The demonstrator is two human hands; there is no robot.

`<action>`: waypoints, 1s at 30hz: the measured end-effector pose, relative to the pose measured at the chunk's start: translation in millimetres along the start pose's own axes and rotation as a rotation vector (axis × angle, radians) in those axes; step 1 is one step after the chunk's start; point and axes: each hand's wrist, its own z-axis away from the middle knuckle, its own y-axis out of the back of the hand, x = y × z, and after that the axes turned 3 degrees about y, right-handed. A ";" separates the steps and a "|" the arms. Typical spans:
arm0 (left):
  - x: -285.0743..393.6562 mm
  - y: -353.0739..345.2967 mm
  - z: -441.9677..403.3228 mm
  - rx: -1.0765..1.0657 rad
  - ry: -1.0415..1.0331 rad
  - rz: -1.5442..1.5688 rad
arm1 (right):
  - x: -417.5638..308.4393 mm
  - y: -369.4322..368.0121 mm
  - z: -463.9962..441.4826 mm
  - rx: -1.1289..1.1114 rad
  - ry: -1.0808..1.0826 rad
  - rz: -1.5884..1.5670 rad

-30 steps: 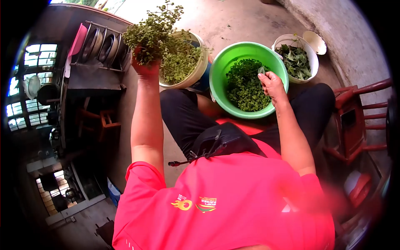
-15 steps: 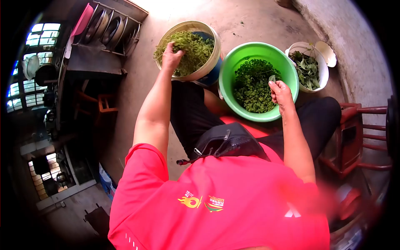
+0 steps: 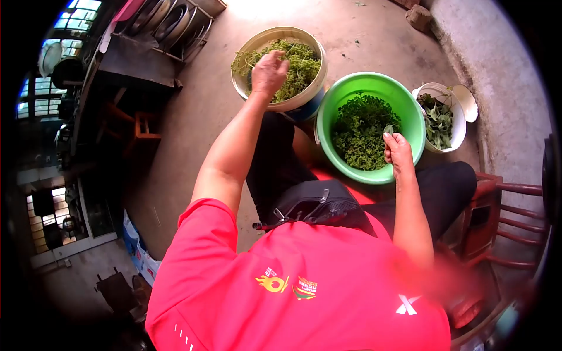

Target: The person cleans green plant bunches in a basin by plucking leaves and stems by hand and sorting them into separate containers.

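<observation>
My left hand (image 3: 270,74) is over a whitish bucket (image 3: 239,86) heaped with light green leafy stems (image 3: 301,70). Its fingers are bent together against the greens; whether they grip a stem is hidden. A green plastic basin (image 3: 414,111) stands in front of my lap, holding darker green leafy sprigs (image 3: 364,137). Inside its right edge, my right hand (image 3: 399,153) is closed, thumb against forefinger, with a small green leaf (image 3: 388,129) at the fingertips.
A smaller white bucket (image 3: 459,131) of larger leaves (image 3: 438,120) stands right of the basin, close to the wall. A reddish-brown wooden chair (image 3: 489,205) is at my right. Pans on a rack (image 3: 170,26) stand at far left. A stone (image 3: 418,17) lies by the wall.
The camera view has shifted, so the buckets and basin sit lower and farther right. My left hand has moved across the stems toward the bucket's middle. The right hand still pinches the leaf.
</observation>
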 end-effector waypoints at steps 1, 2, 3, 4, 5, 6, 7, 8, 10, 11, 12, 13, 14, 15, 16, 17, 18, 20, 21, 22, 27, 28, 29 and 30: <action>-9.2 9.0 -0.5 0.069 0.020 -0.042 | 0.8 0.0 -1.0 -0.009 0.008 -0.003; -18.0 18.1 -0.4 0.140 0.042 -0.083 | 1.3 -0.5 -1.2 -0.021 0.016 -0.002; -22.1 26.6 2.1 0.099 0.103 -0.263 | 1.3 -2.1 -0.8 -0.021 0.014 0.003; -31.2 30.1 5.5 0.103 0.106 -0.264 | 1.3 -3.9 -0.4 -0.025 0.015 0.005; -43.8 28.9 9.5 -0.024 0.153 -0.367 | 1.3 -5.6 0.2 -0.027 0.010 0.009; -46.0 29.0 13.0 -0.153 0.196 -0.468 | 1.1 -6.7 0.8 -0.027 0.006 0.012; -47.0 26.6 15.7 -0.244 0.272 -0.490 | 1.6 -6.7 1.2 -0.026 0.006 0.005; -47.1 23.8 16.1 -0.245 0.264 -0.485 | 0.7 -6.3 1.6 -0.018 0.010 0.005; -46.5 18.8 18.2 -0.371 0.288 -0.640 | 0.1 -3.5 3.9 -0.013 0.005 0.003; -50.6 14.1 14.2 -0.376 0.283 -0.682 | 2.5 -0.6 2.6 -0.016 0.011 0.011; -55.3 10.8 11.5 -0.377 0.277 -0.676 | 2.9 0.4 3.7 -0.009 0.014 0.012; -59.6 7.5 7.7 -0.398 0.268 -0.714 | 2.4 1.2 4.7 -0.001 0.001 0.004; -62.6 4.6 3.3 -0.419 0.256 -0.752 | 1.5 2.1 5.1 0.009 -0.011 -0.006; -57.9 6.9 3.7 -0.395 0.198 -0.761 | 1.3 2.8 5.8 0.017 -0.013 -0.005; -51.4 6.4 3.6 -0.401 0.190 -0.758 | 1.3 3.8 7.2 0.028 -0.014 -0.006; -44.4 8.4 2.9 -0.421 0.201 -0.747 | 0.9 4.1 8.2 0.038 -0.010 -0.007; -38.6 11.2 2.9 -0.439 0.214 -0.739 | 0.5 3.7 8.1 0.045 -0.005 -0.010; -42.6 14.4 8.0 -0.422 0.186 -0.729 | 0.8 3.8 7.1 0.031 -0.013 -0.031; -41.5 17.9 13.3 -0.340 0.190 -0.624 | 1.7 4.0 5.5 0.022 -0.017 -0.030; -40.6 20.4 16.0 -0.257 0.193 -0.518 | 2.3 4.0 4.1 0.013 -0.019 -0.029; -51.8 39.6 28.2 -0.323 0.354 0.453 | 2.6 -0.9 3.0 -0.003 -0.029 -0.052; -39.0 46.0 35.1 -0.323 0.351 0.452 | 0.0 -2.6 3.8 -0.049 -0.006 -0.085; -28.7 49.5 40.1 -0.312 0.343 0.530 | -3.7 -4.0 5.5 -0.093 0.018 -0.118; -17.7 50.8 46.2 -0.304 0.337 0.610 | -10.7 -7.7 10.0 -0.141 0.040 -0.126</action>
